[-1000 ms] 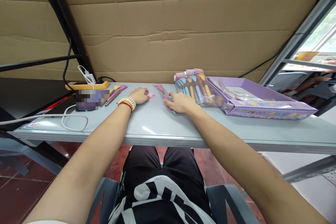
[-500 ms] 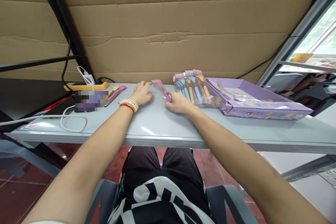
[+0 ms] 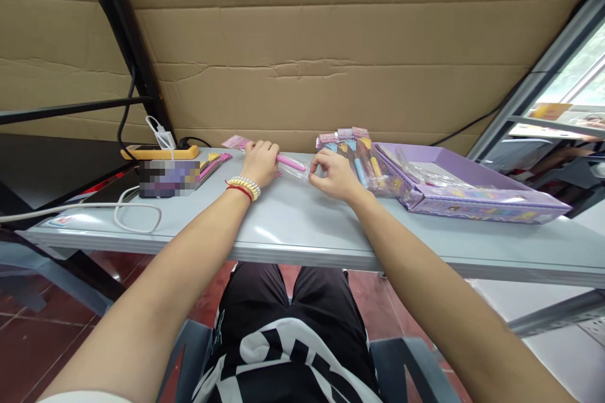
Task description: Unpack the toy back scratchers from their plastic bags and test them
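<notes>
My left hand (image 3: 261,164) is closed round a pink pen (image 3: 292,163) in a clear plastic wrapper (image 3: 235,142), whose pink top sticks out to the left. The pen's plain end points right. My right hand (image 3: 334,175) pinches with thumb and forefinger at the wrapper's right end; the film there is thin and hard to make out. Just behind my right hand lie several wrapped pens (image 3: 359,160) in blue, yellow and brown. A few loose pens (image 3: 215,162), yellow and pink, lie left of my left hand.
A shallow purple box (image 3: 486,204) with clear plastic in it stands on the right of the grey table (image 3: 293,227). On the left are a yellow power strip (image 3: 163,152), a blurred-out purple item (image 3: 169,179) and a white cable (image 3: 137,227). Cardboard (image 3: 302,44) backs the table.
The wrapped pink pen has moved left into my left hand and now lies more level. My right hand has let go of the pen's shaft and pinches at the wrapper's end.
</notes>
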Demonstrator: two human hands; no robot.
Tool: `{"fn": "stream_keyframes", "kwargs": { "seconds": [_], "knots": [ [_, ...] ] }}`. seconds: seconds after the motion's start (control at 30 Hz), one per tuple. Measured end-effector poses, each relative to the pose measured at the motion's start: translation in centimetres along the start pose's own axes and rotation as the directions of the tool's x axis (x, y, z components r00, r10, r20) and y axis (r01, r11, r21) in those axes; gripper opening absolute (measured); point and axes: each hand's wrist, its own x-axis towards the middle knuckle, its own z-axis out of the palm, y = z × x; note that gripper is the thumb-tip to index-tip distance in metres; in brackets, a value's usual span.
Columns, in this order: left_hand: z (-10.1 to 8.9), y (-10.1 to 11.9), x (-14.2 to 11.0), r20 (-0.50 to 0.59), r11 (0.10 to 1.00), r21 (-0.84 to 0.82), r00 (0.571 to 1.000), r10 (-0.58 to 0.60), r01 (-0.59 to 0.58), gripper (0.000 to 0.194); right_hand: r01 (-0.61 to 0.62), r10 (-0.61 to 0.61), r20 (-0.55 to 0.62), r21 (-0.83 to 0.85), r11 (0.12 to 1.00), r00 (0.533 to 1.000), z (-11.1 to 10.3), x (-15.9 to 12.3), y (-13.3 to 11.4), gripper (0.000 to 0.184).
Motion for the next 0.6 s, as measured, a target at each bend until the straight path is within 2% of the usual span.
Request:
{"fn": "stream_keyframes", "kwargs": {
  "seconds": [0.07,0.17,0.3,0.47,0.6],
  "knots": [
    [-0.1,-0.4,0.0,0.001,0.999,-0.003,0.999,-0.032,0.032,0.026,-0.003,0.004,0.021,-0.016,1.000,1.000,0.0,0.0,0.2,0.010],
    [-0.1,-0.3,0.0,0.016,1.000,-0.007,1.000,-0.004,0.004,0.025,-0.054,0.056,0.042,-0.031,0.998,0.998,0.4,0.0,0.4,0.023],
    [0.0,0.3,-0.1,0.023,0.999,0.017,0.999,0.031,-0.032,0.023,-0.101,0.101,0.005,-0.046,0.994,0.995,0.7,0.1,0.6,0.026],
    [0.1,0.5,0.0,0.005,0.999,0.013,0.999,0.035,-0.035,0.024,-0.069,0.074,-0.098,0.053,0.996,0.992,0.6,0.3,0.3,0.015],
    [-0.1,-0.5,0.2,-0.023,0.997,-0.001,0.996,-0.082,0.082,0.027,-0.081,0.124,-0.255,0.172,0.982,0.959,-0.6,0.5,0.3,0.013]
  ]
}}
